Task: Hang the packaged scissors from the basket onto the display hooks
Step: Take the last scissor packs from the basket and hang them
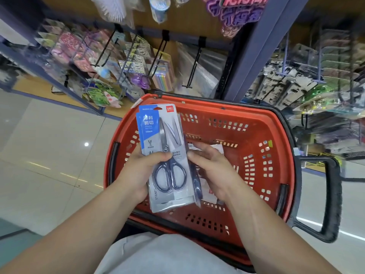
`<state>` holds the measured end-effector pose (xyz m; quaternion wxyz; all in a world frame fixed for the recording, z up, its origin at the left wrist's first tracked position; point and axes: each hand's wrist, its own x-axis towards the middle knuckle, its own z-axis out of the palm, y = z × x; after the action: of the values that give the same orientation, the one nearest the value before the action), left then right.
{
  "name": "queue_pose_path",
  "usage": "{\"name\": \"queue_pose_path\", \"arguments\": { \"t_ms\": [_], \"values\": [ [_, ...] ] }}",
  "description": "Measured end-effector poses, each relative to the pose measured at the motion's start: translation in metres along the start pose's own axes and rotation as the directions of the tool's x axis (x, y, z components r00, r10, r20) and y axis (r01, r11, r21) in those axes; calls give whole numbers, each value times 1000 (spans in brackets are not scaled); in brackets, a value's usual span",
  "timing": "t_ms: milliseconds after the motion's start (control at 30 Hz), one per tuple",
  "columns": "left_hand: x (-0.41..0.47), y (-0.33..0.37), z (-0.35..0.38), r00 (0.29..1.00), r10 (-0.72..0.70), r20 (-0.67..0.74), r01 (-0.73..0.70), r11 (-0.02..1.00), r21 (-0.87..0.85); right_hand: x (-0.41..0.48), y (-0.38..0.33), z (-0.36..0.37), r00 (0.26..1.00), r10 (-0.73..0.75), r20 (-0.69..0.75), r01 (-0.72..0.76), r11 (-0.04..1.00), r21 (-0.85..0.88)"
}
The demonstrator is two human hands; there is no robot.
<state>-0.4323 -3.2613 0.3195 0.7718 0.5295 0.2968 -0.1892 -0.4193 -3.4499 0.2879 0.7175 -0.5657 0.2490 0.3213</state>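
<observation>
While blue-grey carded scissors packs [164, 155] are gripped by the left hand [138, 171] above the red plastic basket [254, 147], the right hand [213, 171] is curled at their edge, hold unclear. Fanned rear packs could be dropped before 1 black wire hook [194, 64] is reached.

- Left hand [136, 171] grips a small stack of packs of scissors [164, 147] from the left, thumb across the front pack, held upright above the basket [233, 110]
- Right hand [211, 171] meets the stack's right edge, thumb at the front and fingers curled behind
- The basket is red with a black handle [331, 194] folded out to the right; more flat packs lie inside under the right hand
- A bare black hook [194, 64] juts from the shelf beyond, beside hooks of hanging goods [136, 64]
</observation>
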Motion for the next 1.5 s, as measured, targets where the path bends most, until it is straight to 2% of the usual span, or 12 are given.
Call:
{"name": "queue_pose_path", "arguments": {
  "t_ms": [200, 400, 500, 667, 833, 1100, 1167, 1233, 1267, 1333, 1400, 1500],
  "values": [
    [-6, 2, -5, 997, -14, 74, 14, 1000, -3, -2, 0, 3, 991, 90, 97, -95, 994, 52],
    [0, -1, -13, 998, 24, -63, -20, 997, 72, 5, -4, -3, 990, -132, -55, 130, 991, -39],
    [-1, -5, -16, 997, 7, -73, -2, 998, 62, 2, -10, -2, 978, -210, -15, 204, 962, -182],
    [-9, -7, -10, 997, -50, -58, 45, 995, -90, 2, -7, 12, 973, -231, -4, 224, 946, -234],
    [-6, -12, -8, 998, -56, -41, 55, 998, -26, 2, 5, 28, 965, -255, 62, 262, 929, -261],
    [28, -24, -39, 991, -110, -77, 108, 994, -30, 42, 27, 23, 994, -79, 77, 93, 975, -203],
    [43, -25, -48, 991, -86, -107, 85, 996, -12, 65, 29, 7, 998, -52, -29, 42, 962, -269],
    [55, -24, -57, 992, -56, -109, 60, 998, 28, 97, 44, -23, 980, -18, -200, -73, 894, -441],
    [59, -24, -60, 993, -47, -104, 52, 997, 50, 113, 57, -40, 967, 8, -254, -161, 795, -585],
    [64, -26, -66, 994, -26, -108, 35, 996, 83, 140, 89, -72, 954, 130, -269, -298, 470, -831],
    [67, -29, -71, 993, -10, -119, 21, 995, 93, 153, 118, -89, 944, 233, -233, -283, 208, -936],
    [66, -34, -81, 991, -2, -133, 16, 994, 108, 161, 143, -93, 931, 282, -230, -290, 193, -938]
  ]
}}
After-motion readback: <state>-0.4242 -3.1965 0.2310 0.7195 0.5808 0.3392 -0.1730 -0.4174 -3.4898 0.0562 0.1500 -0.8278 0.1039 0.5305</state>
